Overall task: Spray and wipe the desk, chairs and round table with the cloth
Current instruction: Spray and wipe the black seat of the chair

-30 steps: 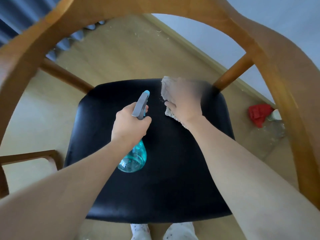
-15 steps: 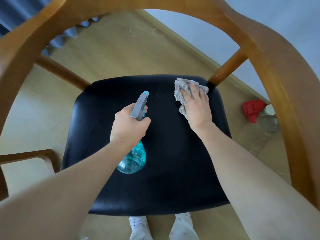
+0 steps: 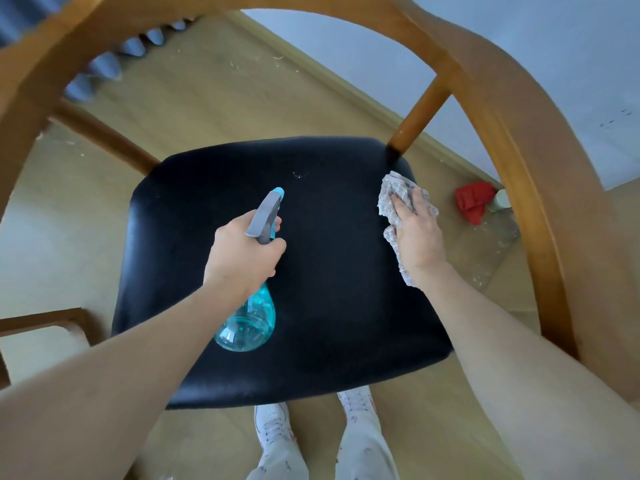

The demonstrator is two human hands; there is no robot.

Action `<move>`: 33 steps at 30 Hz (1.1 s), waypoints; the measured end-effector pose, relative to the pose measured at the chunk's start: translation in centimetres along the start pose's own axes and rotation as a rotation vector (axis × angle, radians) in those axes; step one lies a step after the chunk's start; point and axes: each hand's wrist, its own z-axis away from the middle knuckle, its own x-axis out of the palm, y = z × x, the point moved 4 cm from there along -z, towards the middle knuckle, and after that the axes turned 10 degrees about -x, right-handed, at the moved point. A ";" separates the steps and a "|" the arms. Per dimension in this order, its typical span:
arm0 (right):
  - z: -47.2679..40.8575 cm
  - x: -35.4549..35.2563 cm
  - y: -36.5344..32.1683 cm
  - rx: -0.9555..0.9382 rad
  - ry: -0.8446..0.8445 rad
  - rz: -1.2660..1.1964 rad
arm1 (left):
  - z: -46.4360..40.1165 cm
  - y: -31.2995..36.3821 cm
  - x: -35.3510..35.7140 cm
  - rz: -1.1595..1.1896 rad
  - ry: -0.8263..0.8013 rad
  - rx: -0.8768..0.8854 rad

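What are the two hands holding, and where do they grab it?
The left hand grips the spray bottle round its neck, below the grey trigger head. The right hand presses flat on the grey cloth on the black chair seat.

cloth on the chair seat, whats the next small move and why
Probably sweep the cloth left across the black seat toward the small wet specks near its far edge. The right hand presses it flat at the seat's right edge, while the left hand holds the spray bottle above the middle.

A black chair seat bears a grey cloth by its right edge.
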 end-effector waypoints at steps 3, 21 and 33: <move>-0.2 -1.3 -0.8 0.010 0.055 -0.053 | 0.8 0.2 -0.1 0.007 -0.022 0.005; -9.7 3.9 -18.9 -0.476 -0.110 0.083 | -3.8 -2.2 -5.7 0.097 0.142 -0.105; -7.8 2.6 -12.5 -0.433 -0.098 0.136 | -3.7 1.3 -3.9 0.075 0.098 -0.067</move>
